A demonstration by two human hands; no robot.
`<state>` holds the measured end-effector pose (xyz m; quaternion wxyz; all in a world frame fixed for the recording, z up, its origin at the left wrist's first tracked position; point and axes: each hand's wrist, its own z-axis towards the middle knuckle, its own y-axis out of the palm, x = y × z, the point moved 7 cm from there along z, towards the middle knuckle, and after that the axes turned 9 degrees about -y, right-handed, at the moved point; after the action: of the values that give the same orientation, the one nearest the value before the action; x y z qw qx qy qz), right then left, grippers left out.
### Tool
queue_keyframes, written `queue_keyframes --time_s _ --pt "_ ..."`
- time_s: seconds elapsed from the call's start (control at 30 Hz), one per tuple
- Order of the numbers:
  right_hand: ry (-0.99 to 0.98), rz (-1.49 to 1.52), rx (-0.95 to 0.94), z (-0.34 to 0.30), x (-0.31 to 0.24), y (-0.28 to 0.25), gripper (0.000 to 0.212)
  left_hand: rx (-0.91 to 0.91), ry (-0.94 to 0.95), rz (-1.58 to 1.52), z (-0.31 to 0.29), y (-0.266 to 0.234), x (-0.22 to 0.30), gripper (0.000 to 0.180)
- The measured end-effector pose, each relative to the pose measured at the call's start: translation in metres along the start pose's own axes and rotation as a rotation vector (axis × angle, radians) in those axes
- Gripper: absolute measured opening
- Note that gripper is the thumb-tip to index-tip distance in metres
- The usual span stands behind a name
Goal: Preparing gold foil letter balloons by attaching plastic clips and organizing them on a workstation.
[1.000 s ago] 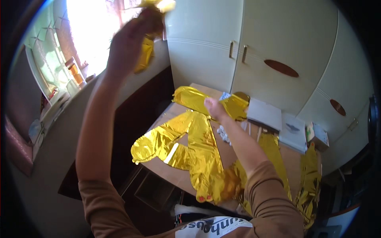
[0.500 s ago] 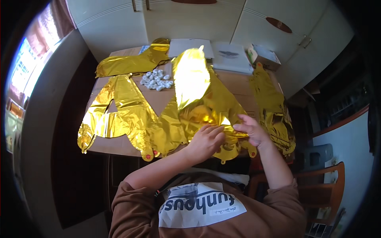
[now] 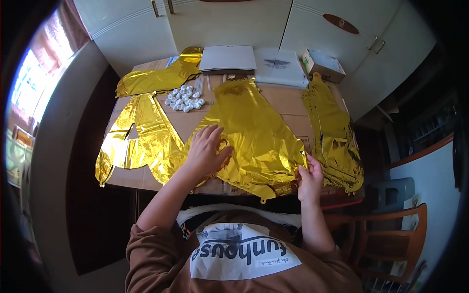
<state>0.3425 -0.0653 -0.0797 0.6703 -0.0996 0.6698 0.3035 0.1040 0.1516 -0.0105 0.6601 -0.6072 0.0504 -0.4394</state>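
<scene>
A large gold foil balloon [image 3: 259, 132], uninflated and creased, lies in front of me at the middle of the table. My left hand [image 3: 207, 149] rests on its left part with fingers spread, holding nothing. At its lower right corner, my right hand [image 3: 310, 178] pinches the foil edge between thumb and fingers. Left of it lies another flat foil balloon [image 3: 163, 132], shaped like a letter A with a triangular hole; the middle balloon's left edge meets or overlaps it.
More gold foil balloons lie at the back left [image 3: 156, 80] and along the right side [image 3: 332, 122]. Behind the middle are a pile of small white pieces [image 3: 184, 100], thin clear sticks [image 3: 198, 85], a white flat box [image 3: 228, 58] and a tissue box [image 3: 323, 66]. A wooden chair [image 3: 391, 239] stands right.
The raised, shiny flap of the middle balloon has come down, and the foil now lies spread out. My left hand moved left and opened; my right hand moved slightly down, now gripping the corner.
</scene>
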Motion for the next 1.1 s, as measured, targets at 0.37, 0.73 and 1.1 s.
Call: queue_keyframes --time_s 0.37,0.73,1.1 --pt "0.014 -0.155 -0.272 -0.04 -0.005 0.026 0.056 -0.14 0.229 0.076 0.031 0.041 0.003 0.063" --pt "0.193 -0.156 -0.437 -0.036 -0.028 0.04 0.076 -0.119 0.219 -0.06 0.024 0.024 0.0 0.057" --pt "0.074 -0.537 -0.443 -0.031 -0.021 0.026 0.055 -0.081 0.227 -0.056 0.021 0.023 -0.007 0.056"
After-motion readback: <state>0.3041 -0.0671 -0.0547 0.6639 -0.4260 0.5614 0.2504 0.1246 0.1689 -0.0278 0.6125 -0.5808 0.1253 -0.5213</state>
